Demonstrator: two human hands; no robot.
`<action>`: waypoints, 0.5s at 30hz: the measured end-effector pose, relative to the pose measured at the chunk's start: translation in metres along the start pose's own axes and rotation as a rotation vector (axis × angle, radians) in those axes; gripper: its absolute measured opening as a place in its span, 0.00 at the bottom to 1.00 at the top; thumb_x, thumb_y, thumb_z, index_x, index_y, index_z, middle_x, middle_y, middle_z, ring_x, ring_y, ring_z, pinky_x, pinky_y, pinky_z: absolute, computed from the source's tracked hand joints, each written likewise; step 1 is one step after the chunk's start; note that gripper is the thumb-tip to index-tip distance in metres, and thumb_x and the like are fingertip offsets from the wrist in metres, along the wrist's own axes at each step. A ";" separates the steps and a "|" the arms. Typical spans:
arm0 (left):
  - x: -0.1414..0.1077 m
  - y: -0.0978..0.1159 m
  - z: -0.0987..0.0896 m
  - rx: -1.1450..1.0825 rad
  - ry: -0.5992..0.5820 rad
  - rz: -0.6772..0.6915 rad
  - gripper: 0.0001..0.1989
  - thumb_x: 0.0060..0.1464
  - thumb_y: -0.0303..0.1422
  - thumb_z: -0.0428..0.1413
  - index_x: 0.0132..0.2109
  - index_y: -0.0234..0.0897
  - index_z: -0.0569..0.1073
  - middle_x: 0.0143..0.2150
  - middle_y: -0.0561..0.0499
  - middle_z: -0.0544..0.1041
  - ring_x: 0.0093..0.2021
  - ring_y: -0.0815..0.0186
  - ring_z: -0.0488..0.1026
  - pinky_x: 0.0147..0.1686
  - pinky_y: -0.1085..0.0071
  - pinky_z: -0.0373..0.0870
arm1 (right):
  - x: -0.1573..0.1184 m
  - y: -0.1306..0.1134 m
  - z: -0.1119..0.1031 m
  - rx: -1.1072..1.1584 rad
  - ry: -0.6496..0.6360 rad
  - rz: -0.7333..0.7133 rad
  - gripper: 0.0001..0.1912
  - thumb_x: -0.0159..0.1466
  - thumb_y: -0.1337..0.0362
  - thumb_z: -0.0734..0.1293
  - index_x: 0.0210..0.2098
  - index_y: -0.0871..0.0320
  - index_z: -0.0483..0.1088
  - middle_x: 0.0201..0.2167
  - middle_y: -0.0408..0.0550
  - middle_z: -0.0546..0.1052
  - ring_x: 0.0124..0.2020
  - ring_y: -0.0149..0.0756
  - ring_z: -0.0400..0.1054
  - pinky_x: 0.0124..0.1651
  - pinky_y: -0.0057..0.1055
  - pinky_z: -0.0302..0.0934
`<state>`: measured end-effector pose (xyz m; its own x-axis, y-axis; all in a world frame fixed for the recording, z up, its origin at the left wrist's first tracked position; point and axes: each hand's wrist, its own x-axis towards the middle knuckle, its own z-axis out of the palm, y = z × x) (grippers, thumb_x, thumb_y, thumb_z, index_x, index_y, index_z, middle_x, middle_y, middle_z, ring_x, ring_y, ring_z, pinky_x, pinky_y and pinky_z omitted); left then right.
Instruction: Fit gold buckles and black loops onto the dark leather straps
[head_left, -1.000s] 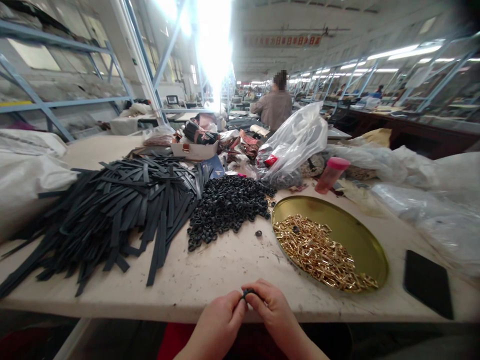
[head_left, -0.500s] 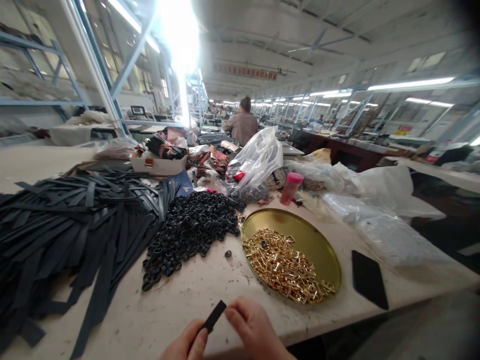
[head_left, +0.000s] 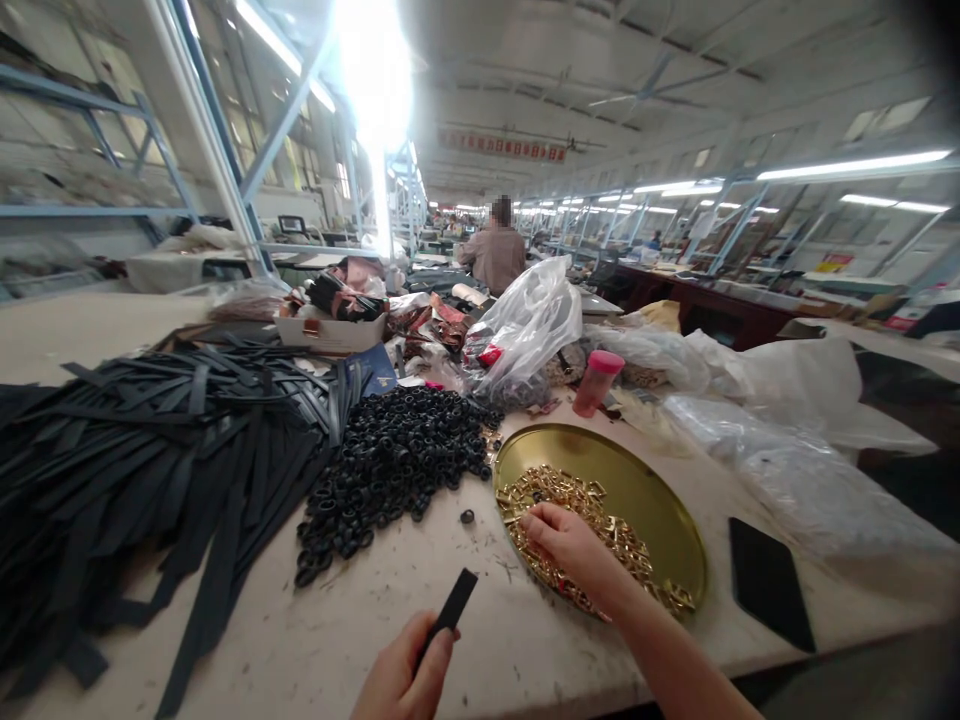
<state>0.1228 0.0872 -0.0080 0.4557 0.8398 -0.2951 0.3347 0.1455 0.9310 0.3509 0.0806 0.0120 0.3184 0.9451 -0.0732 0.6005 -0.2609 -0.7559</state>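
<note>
Near the front of the table, my left hand (head_left: 411,665) pinches a short black strap (head_left: 456,603) between thumb and fingers, its free end slanting up to the right. My right hand (head_left: 574,550) reaches over a round gold-coloured tray (head_left: 652,490), fingertips together at the left part of a heap of small gold metal buckles (head_left: 628,548). What the fingertips hold, if anything, is hidden. Left of the tray is a heap of black ring-shaped loops (head_left: 397,450). One loose loop (head_left: 466,517) lies apart on the table.
A large pile of black strips (head_left: 225,430) covers the left side. Behind stand a pink-lidded jar (head_left: 598,385), a clear plastic bag (head_left: 536,320) and a filled box (head_left: 330,335). A black phone-like slab (head_left: 771,583) lies right of the tray. Farther off, a person (head_left: 495,250) is seen from behind.
My right hand has left the strap's side and moved up and right onto the buckles in the tray. My left hand keeps the strap. The whole view has shifted slightly.
</note>
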 end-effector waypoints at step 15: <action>-0.027 0.000 -0.006 0.021 0.185 0.046 0.07 0.47 0.35 0.51 0.29 0.34 0.67 0.21 0.56 0.64 0.24 0.69 0.60 0.25 0.75 0.57 | -0.074 -0.046 0.103 0.795 -0.188 0.064 0.13 0.51 0.54 0.66 0.25 0.58 0.64 0.20 0.40 0.66 0.21 0.28 0.58 0.25 0.26 0.53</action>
<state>0.1058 0.0677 0.0010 0.3121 0.9276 -0.2056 0.3347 0.0951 0.9375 0.2243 0.0426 -0.0152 0.1638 0.9687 -0.1863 -0.1363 -0.1648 -0.9769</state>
